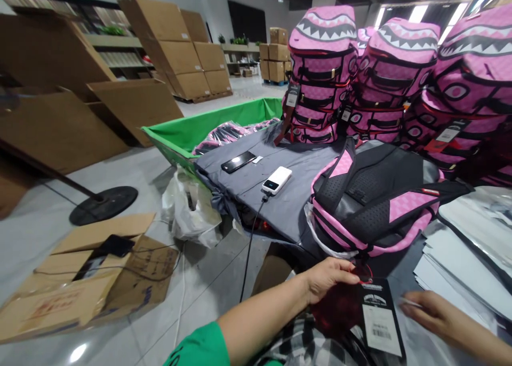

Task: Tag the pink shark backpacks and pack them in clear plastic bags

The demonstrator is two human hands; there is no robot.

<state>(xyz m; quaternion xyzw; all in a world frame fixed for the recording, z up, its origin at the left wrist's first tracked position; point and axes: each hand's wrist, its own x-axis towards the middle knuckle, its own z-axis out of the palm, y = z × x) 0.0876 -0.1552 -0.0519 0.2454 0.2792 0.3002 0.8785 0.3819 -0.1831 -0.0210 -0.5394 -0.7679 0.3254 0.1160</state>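
A pink and black backpack [360,195] lies straps up on the grey-covered table, at the near right. My left hand [330,280] is at its near edge, fingers pinched at the red cord of a black hang tag [382,318] with a white barcode label. A dark red, blurred piece hangs under that hand. To the right of the tag, my right hand [426,310] is closed on a small whitish thing, smeared by motion.
Pink backpacks [320,78] stand upright at the back right. A white power bank [277,180] and a phone [239,161] lie on the grey cloth [296,152]. White sheets [452,275] are at the right, a green-lined bin [172,131] behind, an open carton [136,280] lower left.
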